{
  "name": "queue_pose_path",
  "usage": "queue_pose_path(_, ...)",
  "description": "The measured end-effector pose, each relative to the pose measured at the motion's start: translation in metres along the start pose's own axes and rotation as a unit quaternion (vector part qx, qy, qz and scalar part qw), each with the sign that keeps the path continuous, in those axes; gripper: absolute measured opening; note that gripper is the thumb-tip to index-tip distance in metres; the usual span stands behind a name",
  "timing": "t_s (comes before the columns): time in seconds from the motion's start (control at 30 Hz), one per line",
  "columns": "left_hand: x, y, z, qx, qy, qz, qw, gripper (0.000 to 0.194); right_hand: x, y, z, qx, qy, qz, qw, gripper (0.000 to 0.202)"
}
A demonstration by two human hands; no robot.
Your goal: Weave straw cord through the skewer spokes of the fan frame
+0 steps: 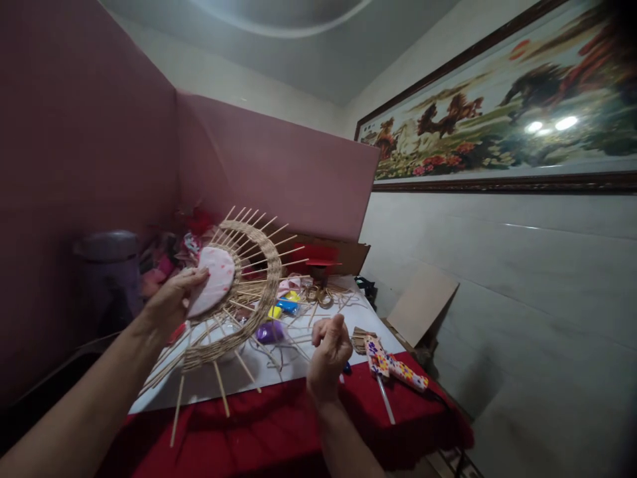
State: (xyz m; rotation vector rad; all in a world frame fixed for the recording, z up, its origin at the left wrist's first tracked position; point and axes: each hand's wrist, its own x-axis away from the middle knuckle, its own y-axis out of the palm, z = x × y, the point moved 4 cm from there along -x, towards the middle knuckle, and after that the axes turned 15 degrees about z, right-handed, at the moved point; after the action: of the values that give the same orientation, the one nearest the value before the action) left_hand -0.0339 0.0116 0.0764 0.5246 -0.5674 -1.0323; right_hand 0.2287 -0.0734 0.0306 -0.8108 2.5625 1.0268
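My left hand is closed on the pale pink, red-spotted half-disc at the centre of a woven half-round piece. Thin wooden sticks fan out from that piece, and a broad band of twisted tan cord is woven across them. It is held up, tilted, over the table. My right hand is apart from it on the right, with fingers curled in and thumb upward. What those fingers hold, if anything, is hidden. Beside it lies a flower-patterned glue gun with a clear glue stick poking out.
The table has a white sheet and a red cloth. Behind my hands lie a purple packet, a blue packet, cord coils and loose sticks. A cardboard panel leans by the wall at right.
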Motion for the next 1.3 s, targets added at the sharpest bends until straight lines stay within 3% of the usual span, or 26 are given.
queue_pose_path(0.1,0.0,-0.006,-0.009,-0.025,0.006,-0.037,0.999,0.014,-0.004,0.001,0.012,0.006,0.048,-0.005,0.999,0.043)
queue_pose_path(0.27,0.007,-0.013,-0.024,0.028,-0.007,-0.013,0.999,0.017,-0.001,0.013,0.034,0.01,0.174,-0.085,0.981,0.037)
queue_pose_path(0.43,0.017,-0.015,-0.028,0.048,0.006,-0.024,0.999,0.014,0.002,0.016,0.042,-0.02,0.262,-0.086,0.961,0.037)
queue_pose_path(0.53,0.022,-0.015,-0.028,0.054,-0.003,-0.019,0.998,0.015,0.004,0.016,0.044,-0.019,0.281,-0.087,0.956,0.036)
queue_pose_path(0.7,0.026,-0.013,-0.025,0.06,0.008,-0.011,0.998,0.017,-0.002,0.025,0.044,0.071,0.296,-0.102,0.947,0.032)
queue_pose_path(0.77,0.026,-0.013,-0.024,0.073,0.005,-0.002,0.997,0.018,-0.007,0.033,0.043,0.087,0.333,-0.123,0.931,0.018)
queue_pose_path(0.97,0.02,-0.013,-0.022,0.102,0.028,-0.003,0.994,0.02,-0.004,0.056,0.041,0.094,0.427,-0.283,0.854,0.018)
queue_pose_path(1.13,0.015,-0.016,-0.028,0.087,0.042,-0.029,0.995,0.017,0.015,0.057,0.047,0.027,0.475,-0.36,0.802,0.022)
queue_pose_path(1.3,0.014,-0.018,-0.031,0.083,0.031,-0.009,0.996,0.015,0.028,0.055,0.047,-0.065,0.544,-0.414,0.727,0.019)
